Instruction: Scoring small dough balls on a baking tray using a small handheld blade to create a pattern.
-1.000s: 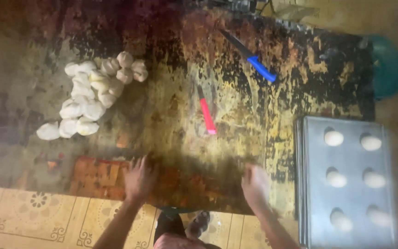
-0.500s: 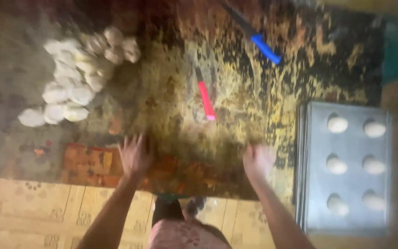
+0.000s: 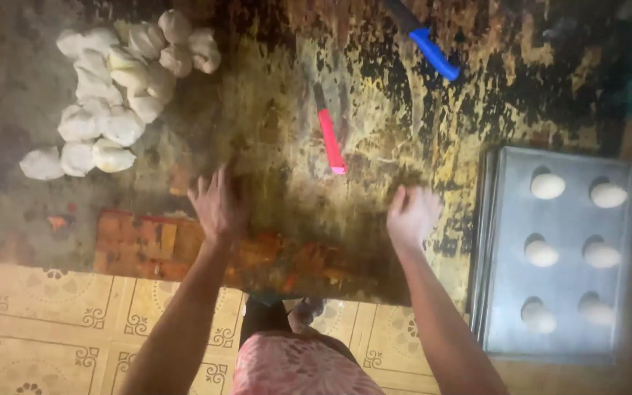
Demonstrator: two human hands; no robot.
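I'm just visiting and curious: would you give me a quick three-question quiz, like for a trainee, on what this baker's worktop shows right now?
1. How many shaped dough balls sit on the metal baking tray?
2. True or false: the right hand is gripping the red-handled knife.
3. Which lies nearest the left hand? A) the pile of dough pieces B) the blue-handled knife C) the tray

Key
1. Six, in two columns of three.
2. False. The knife lies alone on the stained worktop; the right hand is apart from it, and holds nothing I can make out.
3. A. The pile is to the left hand's upper left; the other two lie beyond the right hand.
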